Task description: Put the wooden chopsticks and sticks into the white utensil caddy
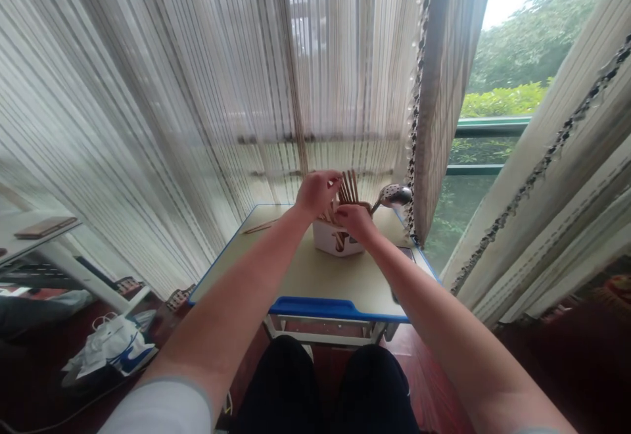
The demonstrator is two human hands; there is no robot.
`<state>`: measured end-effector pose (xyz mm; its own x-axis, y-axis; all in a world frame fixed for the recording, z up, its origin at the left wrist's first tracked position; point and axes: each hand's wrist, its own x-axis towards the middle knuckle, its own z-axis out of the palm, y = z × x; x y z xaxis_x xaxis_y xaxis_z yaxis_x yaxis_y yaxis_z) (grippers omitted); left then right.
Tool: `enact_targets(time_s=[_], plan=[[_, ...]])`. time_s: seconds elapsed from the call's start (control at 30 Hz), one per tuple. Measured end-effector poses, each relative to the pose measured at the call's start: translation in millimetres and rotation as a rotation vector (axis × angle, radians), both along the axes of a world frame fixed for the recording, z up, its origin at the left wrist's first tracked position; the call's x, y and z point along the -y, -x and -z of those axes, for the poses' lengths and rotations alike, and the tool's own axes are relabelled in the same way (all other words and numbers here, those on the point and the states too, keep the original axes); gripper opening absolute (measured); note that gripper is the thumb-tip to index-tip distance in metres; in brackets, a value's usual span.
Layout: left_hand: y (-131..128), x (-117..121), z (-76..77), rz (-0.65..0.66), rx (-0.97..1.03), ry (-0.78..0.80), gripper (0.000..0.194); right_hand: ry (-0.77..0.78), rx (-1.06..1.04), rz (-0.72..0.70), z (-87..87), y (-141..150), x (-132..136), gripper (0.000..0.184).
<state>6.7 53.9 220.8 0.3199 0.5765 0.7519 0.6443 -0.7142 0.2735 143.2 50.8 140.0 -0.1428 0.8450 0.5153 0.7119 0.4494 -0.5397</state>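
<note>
Reaching over the worktop (315, 276), both forearms converge on a white holder (335, 238) near its far edge, packed with upright wooden chopsticks (349, 187). The left hand (318, 194) sits against the chopsticks from the holder's left, fingers held together and angled over their upper part. The right hand (355, 222) curls at the holder's near rim, fingers bunched among the sticks, partly blocking the view of its opening. Whether either hand pinches anything, I cannot tell.

Just right of the holder, a perforated metal spoon (393, 195) leans outward, its bowl near the curtain. Left of the holder, a single loose wooden stick (259, 227) lies flat on the worktop. A dark object (405, 253) sits right of the holder, half hidden by the right forearm.

Behind the holder hang sheer striped curtains (148, 92), with a window (513, 98) showing greenery further right. Well left of the holder, a white plastic bag (111, 348) lies on the red wooden floor (424, 368), below a shelf (34, 237) carrying a flat brown item (45, 227).
</note>
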Motion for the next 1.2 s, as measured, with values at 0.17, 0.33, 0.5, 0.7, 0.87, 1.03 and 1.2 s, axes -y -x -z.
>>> enact_targets(time_s=[0.17, 0.33, 0.5, 0.7, 0.87, 1.03, 1.2], plan=[[2.6, -12.0, 10.6, -0.083, -0.148, -0.02, 0.019, 0.004, 0.154, 0.027, 6.3, 2.2, -2.4, 0.017], [4.7, -14.3, 20.6, -0.1, -0.194, 0.001, 0.022, 0.066, 0.117, 0.084, 1.0, -0.3, 3.6, 0.021], [32.1, -10.4, 30.9, -0.116, 0.101, -0.123, 0.035, -0.26, -0.133, 0.245, 8.4, 15.3, 35.3, 0.027], [130.6, -40.7, 97.6, -0.616, 0.418, -0.147, 0.038, -0.337, 0.114, -0.239, 57.3, 90.7, 60.2, 0.03], [207.3, -65.4, 172.5, -0.848, 0.127, 0.178, 0.037, -0.049, 0.171, -0.201, 91.4, 159.8, -12.6, 0.046], [232.0, -83.3, 201.7, -0.861, -0.061, 0.34, 0.039, 0.018, 0.257, -0.057, 115.2, 197.8, -93.5, 0.053], [227.4, -87.8, 203.3, -0.818, -0.225, 0.447, 0.033, 0.12, 0.356, -0.02, 133.2, 201.2, -112.7, 0.043]])
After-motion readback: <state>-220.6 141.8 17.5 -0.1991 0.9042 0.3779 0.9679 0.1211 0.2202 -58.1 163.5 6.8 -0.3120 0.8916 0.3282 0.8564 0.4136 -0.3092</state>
